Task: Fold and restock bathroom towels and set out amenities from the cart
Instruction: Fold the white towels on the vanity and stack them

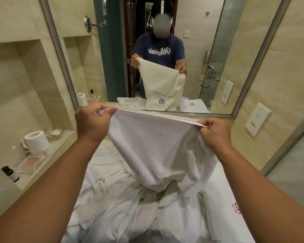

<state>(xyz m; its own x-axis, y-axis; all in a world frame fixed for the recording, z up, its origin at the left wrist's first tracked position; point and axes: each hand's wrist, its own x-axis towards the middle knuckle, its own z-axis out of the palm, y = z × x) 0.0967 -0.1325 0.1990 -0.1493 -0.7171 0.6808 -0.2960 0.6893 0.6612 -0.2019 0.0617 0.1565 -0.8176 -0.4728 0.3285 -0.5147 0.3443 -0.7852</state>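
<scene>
Both hands, left hand (pixel 92 121) and right hand (pixel 213 133), pinch the towel (pixel 158 148) hem taut at twelve o'clock; uneven grip could skew the fold.

A wide mirror (pixel 197 18) is filling the upper middle of the frame. A white wall socket (pixel 258 119) is sitting beside its lower right corner, and a glass panel (pixel 295 172) is standing at the far right edge.

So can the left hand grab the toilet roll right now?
Probably not yet: the left hand pinches a corner of the towel. Nothing blocks the way to the toilet roll, though, if it lets go.
</scene>
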